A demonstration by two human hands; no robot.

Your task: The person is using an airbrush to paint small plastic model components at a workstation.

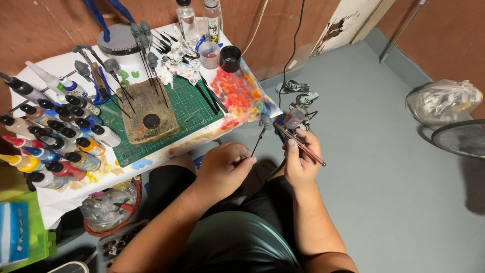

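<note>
Airbrush (299, 142) gripped in right hand (302, 162) at frame centre, aimed at grey part (265, 121) on stick (256, 143) pinched by closed left hand (222, 169); best kept steady, nozzle just off part, clear of table (252, 108).

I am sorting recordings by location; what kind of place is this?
Probably a home hobby corner for painting miniatures: rows of paint bottles, a green cutting mat, and an airbrush in the right hand.

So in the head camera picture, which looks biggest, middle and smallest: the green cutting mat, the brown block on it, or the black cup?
1. Green cutting mat, clearly the largest.
2. Brown block, lying on the mat and covering part of it.
3. Black cup, the smallest; it stands at the far edge, so distance may shrink it slightly.
</note>
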